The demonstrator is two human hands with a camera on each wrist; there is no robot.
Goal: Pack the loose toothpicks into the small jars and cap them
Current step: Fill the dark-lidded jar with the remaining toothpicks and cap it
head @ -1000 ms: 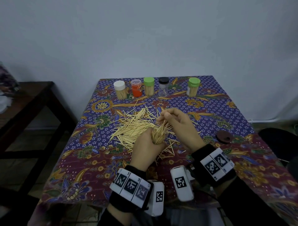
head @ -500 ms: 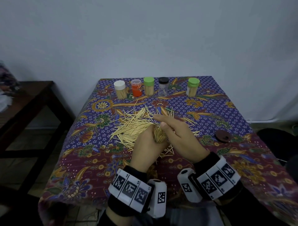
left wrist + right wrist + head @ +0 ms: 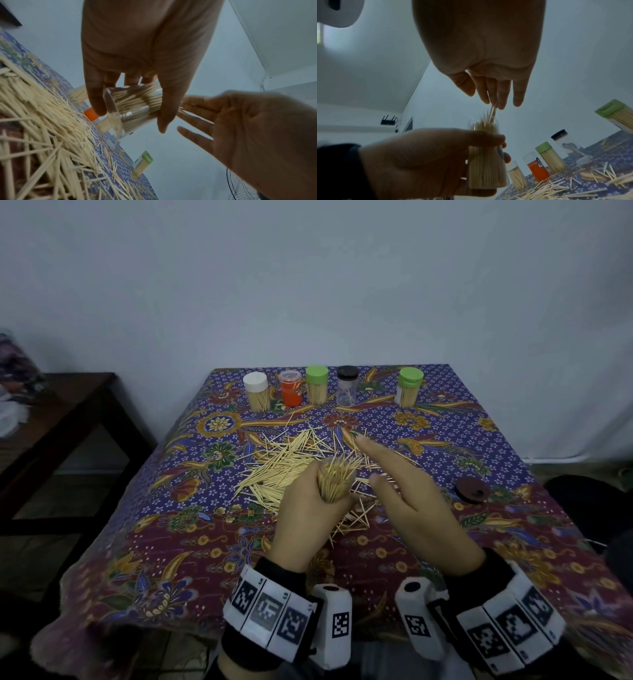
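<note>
Batik cloth covers the table; loose toothpicks lie beyond the hands. Left hand grips an uncapped, nearly full jar; right hand, fingers straight, touches toothpicks protruding above it.

Uncapped clear jar, toothpick-packed, above loose toothpicks scattered on cloth

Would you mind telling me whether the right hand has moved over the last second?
Yes. The right hand has opened and its fingers now stretch further toward the black-capped jar, beside the jar the left hand grips.
</note>
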